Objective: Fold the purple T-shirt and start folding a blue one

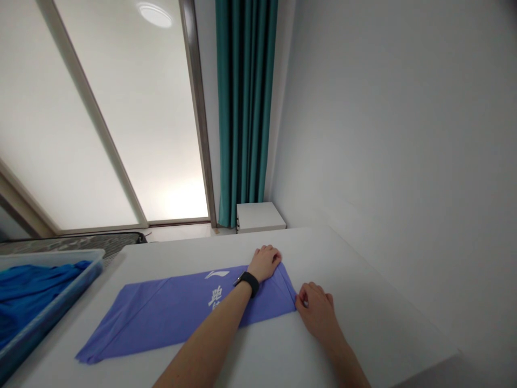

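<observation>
Fingers of your right hand (pixel 317 312) pinch a corner of the folded purple shirt (pixel 169 302); its bulk stretches left of them, flat on the white table (pixel 383 302). Left hand (pixel 264 264) lies on the shirt, its fingers bent close together at the far edge, can't tell if pinching. Plastic bin (pixel 97 260) of blue clothing (pixel 36 291) sits well left of both.

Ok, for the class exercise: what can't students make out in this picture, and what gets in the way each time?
All in the head view:
- Lower part of the white lettering on the folded purple cloth: hidden by the bare left forearm.
- Left end of the translucent plastic bin: cut off by the picture's left edge.
- Bin's floor: covered by bright blue cloth.
- Anything behind the pale, frosted-looking door panels: obscured by the panels.
</observation>
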